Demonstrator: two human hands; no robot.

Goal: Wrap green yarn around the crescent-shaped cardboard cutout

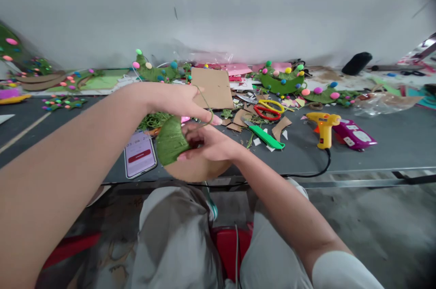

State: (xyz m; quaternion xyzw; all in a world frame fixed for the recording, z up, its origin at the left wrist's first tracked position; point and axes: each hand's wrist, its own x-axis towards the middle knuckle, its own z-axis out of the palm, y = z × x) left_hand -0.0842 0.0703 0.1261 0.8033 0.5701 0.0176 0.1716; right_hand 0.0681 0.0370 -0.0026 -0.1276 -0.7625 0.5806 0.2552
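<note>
A curved cardboard piece (200,170) is held over the table's front edge, its left end wrapped in green yarn (172,141). My right hand (213,143) grips it at the wrapped part, thumb in front and fingers curled behind. Above it my left hand (180,102) reaches across with the index finger stretched out. A loose strand of green yarn (208,102) loops past that finger down toward my right hand. The other fingers of my left hand are partly hidden.
A phone (140,155) lies at the left beside a heap of green yarn (153,121). Scissors (269,112), a green cutter (265,137), cardboard scraps and a yellow glue gun (323,127) with its cord are to the right. Decorated green crescents (282,83) line the back.
</note>
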